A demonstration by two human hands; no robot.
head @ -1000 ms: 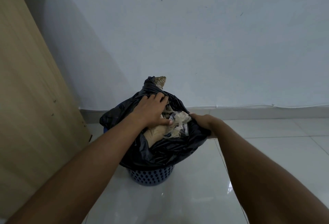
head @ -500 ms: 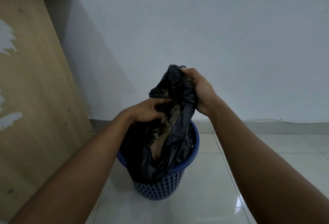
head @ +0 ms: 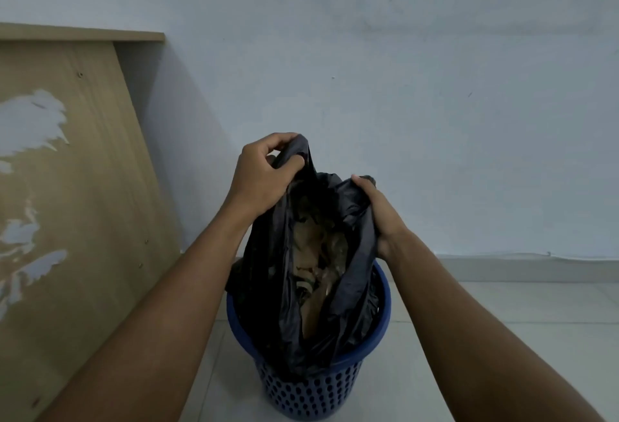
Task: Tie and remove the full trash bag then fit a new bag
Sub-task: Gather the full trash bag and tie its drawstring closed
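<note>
A wooden panel [head: 67, 187] leans against the wall at far left. Next, the left hand [head: 261, 180] is clenched on one gathered corner of the black trash bag [head: 268, 287], lifted high; the right hand [head: 378, 210] grips the opposite edge lower. The bag sits in the blue basket [head: 311, 384] on the floor, mouth open. Gathering is under way; tying likely needs both corners crossed together.

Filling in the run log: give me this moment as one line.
stage: gathering bag mouth | left hand: gripping trash bag rim | right hand: gripping opposite rim | bag: untied, inside blue bin | new bag: none visible
</note>
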